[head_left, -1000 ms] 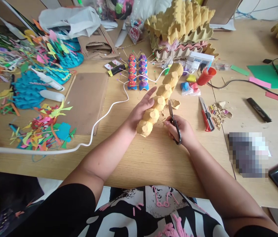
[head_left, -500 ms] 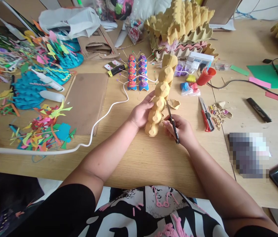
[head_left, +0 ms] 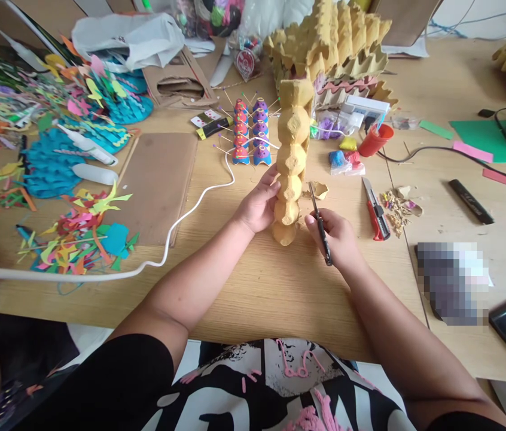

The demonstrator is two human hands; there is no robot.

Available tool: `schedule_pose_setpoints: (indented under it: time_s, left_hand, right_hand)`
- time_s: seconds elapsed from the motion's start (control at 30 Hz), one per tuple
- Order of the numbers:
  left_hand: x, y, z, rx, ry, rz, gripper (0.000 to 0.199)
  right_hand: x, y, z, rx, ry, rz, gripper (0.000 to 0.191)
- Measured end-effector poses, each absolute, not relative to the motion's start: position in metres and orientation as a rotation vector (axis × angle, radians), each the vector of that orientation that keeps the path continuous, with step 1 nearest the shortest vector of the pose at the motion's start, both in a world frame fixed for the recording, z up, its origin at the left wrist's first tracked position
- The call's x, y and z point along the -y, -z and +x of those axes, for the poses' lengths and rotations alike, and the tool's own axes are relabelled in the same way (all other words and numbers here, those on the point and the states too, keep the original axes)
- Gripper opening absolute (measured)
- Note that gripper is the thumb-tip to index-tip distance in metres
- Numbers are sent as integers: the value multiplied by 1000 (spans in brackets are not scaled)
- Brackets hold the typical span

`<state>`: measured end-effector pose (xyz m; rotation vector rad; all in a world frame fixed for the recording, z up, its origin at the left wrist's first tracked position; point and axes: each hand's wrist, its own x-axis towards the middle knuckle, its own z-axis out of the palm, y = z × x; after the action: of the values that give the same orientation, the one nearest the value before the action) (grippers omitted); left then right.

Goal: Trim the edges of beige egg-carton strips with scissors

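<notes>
One black bar (head_left: 471,202) bore pale lettering too blurred to read on my feed. Over one second, I saw the six-cupped yellow carton strip (head_left: 290,160) swing from a slant to nearly straight up my view, clasped in the left hand (head_left: 257,206) above the table (head_left: 253,293), while the right hand (head_left: 337,236) was wrapped around one pair of scissors (head_left: 321,230) just beside it. One red strip (head_left: 240,139) and one purple strip (head_left: 261,129) stood beyond.

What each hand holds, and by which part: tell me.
The left hand grips the egg-carton strip at its left side, below the middle; the right hand holds scissors by the handles.
</notes>
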<state>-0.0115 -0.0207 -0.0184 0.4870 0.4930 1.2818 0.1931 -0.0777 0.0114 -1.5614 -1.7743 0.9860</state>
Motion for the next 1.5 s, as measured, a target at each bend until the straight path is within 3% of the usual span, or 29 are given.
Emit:
schedule_pose_setpoints:
  time_s: [0.17, 0.4, 0.67, 0.97, 1.5]
  left_hand:
    - [21, 21, -12, -455, -1254, 528, 49]
    - [21, 22, -13, -441, -1229, 698, 65]
    - [19, 25, -12, -427, -1250, 745, 62]
    - [22, 19, -11, -488, -1237, 754, 70]
    - [24, 20, -11, -501, -1140, 766, 57]
  right_hand:
    - [80, -12, 191, 1805, -964, -1558, 53]
    - [81, -10, 188, 1777, -1079, -1467, 56]
    - [79, -14, 184, 1710, -1204, -1457, 68]
    - [81, -18, 182, 1611, -1327, -1466, 68]
    - [79, -23, 194, 1749, -1395, -1415, 70]
